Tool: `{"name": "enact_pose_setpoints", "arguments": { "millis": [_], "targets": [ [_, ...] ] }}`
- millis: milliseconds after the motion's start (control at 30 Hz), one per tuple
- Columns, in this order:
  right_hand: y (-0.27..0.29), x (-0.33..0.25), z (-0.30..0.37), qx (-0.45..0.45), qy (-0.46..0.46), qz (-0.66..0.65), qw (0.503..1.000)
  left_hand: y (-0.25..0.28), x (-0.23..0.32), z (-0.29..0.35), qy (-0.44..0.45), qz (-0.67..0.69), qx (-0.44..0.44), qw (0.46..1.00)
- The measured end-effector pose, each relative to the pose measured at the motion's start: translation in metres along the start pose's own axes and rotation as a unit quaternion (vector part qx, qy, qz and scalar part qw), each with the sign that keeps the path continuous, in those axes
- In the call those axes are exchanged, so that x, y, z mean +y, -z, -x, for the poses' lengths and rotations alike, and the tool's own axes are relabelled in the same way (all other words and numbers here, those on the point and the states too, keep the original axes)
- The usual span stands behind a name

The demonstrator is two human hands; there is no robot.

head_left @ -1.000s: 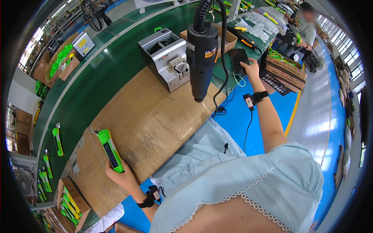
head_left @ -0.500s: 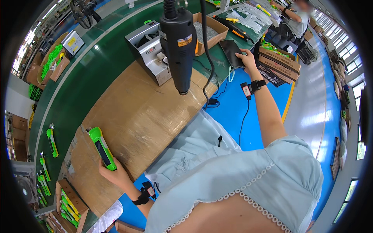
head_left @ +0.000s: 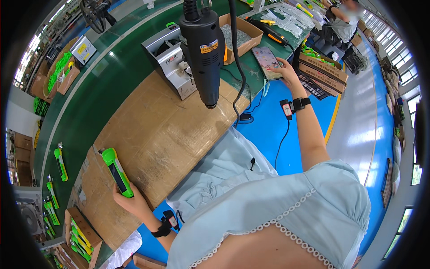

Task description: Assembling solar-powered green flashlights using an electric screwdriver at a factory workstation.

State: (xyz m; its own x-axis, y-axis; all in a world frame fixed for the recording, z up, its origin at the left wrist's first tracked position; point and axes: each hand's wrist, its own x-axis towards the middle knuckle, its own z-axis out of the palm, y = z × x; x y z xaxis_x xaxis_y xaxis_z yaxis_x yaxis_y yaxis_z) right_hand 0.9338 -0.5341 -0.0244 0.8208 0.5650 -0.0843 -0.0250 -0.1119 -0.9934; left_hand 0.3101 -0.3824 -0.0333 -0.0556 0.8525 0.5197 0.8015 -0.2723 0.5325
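In my left hand (head_left: 132, 201) is a bright green handheld tool with a dark panel (head_left: 117, 172), its metal end pointing away from me over the cardboard. My fingers are wrapped round its lower end. Far to the right, my right hand (head_left: 287, 71) is at the right edge of a smartphone (head_left: 265, 60) on the green bench. One digit reaches over the lit, colourful screen and the others are at the edge, partly hidden. Above the cardboard hangs a black electric screwdriver (head_left: 204, 58), touched by neither hand.
A cardboard sheet (head_left: 156, 130) covers the near bench. Behind the screwdriver stands a silver machine (head_left: 172, 67), beside a box of small metal parts (head_left: 242, 38). Similar green tools (head_left: 60, 163) lie at the left, above a carton of more (head_left: 80, 233). Stacked cartons (head_left: 322, 74) stand at the right.
The phone's screen has gone from dark to lit. A digit of my right hand now reaches farther over the screen. My left hand and its tool have hardly moved.
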Motion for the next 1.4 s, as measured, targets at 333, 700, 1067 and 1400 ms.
{"name": "enact_pose_setpoints", "arguments": {
  "millis": [333,700,1067,1400],
  "targets": [
    [-0.013,-0.030,0.021,0.001,-0.064,-0.014,0.998,0.000,0.001,-0.001,0.003,-0.007,0.004,1.000],
    [0.012,-0.006,0.003,-0.132,-0.034,-0.054,0.989,0.000,0.003,0.000,0.000,-0.008,0.003,1.000],
    [-0.008,-0.020,0.008,-0.023,-0.060,-0.036,0.997,0.002,0.003,0.000,0.014,-0.007,-0.001,1.000],
    [-0.004,0.021,-0.040,0.111,0.020,0.248,0.962,0.001,0.002,0.000,0.005,0.008,-0.001,1.000]
  ]
}}
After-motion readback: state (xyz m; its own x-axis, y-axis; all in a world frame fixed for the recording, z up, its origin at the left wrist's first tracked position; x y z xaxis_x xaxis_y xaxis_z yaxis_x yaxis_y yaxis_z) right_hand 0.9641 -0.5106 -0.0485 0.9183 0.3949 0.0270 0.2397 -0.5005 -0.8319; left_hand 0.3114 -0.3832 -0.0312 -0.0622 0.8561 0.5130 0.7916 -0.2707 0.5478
